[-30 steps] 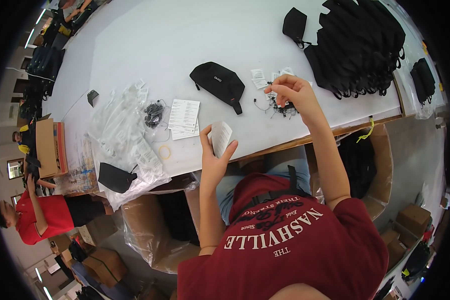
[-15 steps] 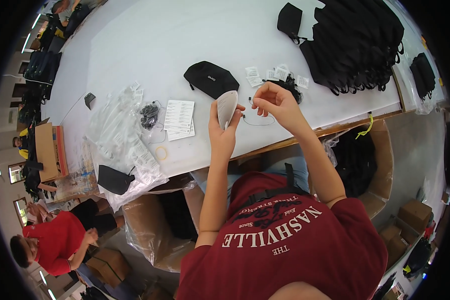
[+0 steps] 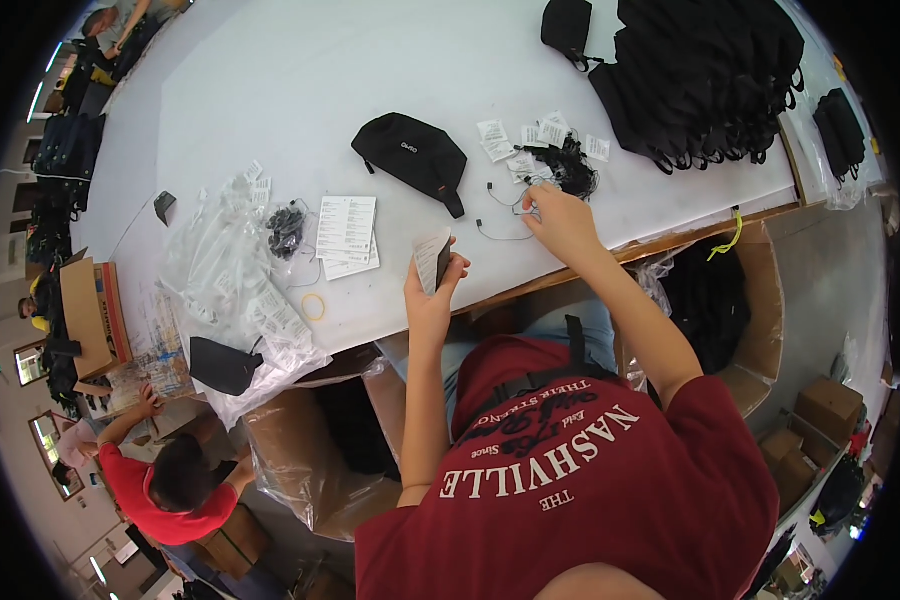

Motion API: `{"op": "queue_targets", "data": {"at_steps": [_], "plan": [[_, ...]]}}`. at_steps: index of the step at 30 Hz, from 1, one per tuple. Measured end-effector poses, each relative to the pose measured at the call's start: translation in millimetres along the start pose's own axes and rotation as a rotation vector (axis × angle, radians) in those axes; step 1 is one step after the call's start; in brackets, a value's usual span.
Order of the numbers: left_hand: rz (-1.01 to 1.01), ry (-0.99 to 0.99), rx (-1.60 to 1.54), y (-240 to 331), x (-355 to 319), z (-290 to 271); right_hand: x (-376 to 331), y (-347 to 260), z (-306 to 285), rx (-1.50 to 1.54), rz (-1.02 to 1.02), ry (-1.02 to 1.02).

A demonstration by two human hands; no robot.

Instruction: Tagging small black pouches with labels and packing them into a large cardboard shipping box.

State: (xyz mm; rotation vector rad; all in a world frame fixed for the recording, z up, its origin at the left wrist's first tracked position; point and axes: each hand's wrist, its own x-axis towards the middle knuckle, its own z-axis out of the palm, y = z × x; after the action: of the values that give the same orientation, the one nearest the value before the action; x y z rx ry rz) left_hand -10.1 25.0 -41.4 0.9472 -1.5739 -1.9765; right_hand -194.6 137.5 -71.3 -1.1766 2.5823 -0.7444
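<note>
In my left hand (image 3: pixel 432 305), at the table's front edge, are printed paper tags (image 3: pixel 428 258) with a dark side showing behind the white one. My right hand (image 3: pixel 568 228) is to the right, fingertips pinched on a thin black cord (image 3: pixel 503 236) that loops over the tabletop. Just beyond it lies a tangled heap of black cords (image 3: pixel 576 172), with small white labels (image 3: pixel 494 138) around it. A black zipped pouch (image 3: pixel 406 158) rests behind my left hand. Left of that hand sits a stack of white printed cards (image 3: pixel 347 228).
Black pouches (image 3: pixel 690 85) are piled at the far right. Clear plastic bags (image 3: pixel 220 240), another cord bundle (image 3: pixel 286 230), a rubber band (image 3: pixel 313 306) and a small black pouch (image 3: pixel 224 365) lie on the left. Open cartons (image 3: pixel 755 300) stand under the table edge. A person in red (image 3: pixel 160 500) bends at lower left.
My left hand has lowered toward me, tilting the tags. My right hand has moved down and is now at the cord on the table. The person in red has turned and bent forward.
</note>
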Motion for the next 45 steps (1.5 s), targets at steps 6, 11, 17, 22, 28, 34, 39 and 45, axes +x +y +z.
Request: {"op": "queue_targets", "data": {"at_steps": [6,11,17,22,28,34,39,45], "plan": [[0.034,-0.015,0.014,-5.4,-2.1,5.5,11.9,5.7,1.9,-0.048,-0.086,-0.159],[0.210,0.054,0.118,3.7,-10.5,11.3,-5.5,-43.9,-45.0,0.442,-0.003,-0.145],[0.236,0.140,0.206,26.4,-23.2,24.2,-34.2,-82.3,-68.7,1.044,0.057,-0.234],[0.364,0.202,0.291,29.5,-32.6,26.0,-39.8,-91.8,-72.8,0.802,-0.054,-0.026],[0.600,0.218,0.406,46.1,-35.3,33.6,-44.8,-95.3,-70.1,0.666,-0.205,0.169],[0.580,-0.022,0.229,50.0,-37.4,15.8,-44.0,-86.3,-77.9,1.045,-0.050,-0.094],[0.127,-0.363,-0.042,47.1,-32.6,4.1,-44.4,-76.6,-86.5,0.958,-0.134,-0.340],[0.165,-0.339,0.043,41.4,-27.3,15.0,-45.8,-63.0,-70.6,1.300,0.144,-0.606]]}}
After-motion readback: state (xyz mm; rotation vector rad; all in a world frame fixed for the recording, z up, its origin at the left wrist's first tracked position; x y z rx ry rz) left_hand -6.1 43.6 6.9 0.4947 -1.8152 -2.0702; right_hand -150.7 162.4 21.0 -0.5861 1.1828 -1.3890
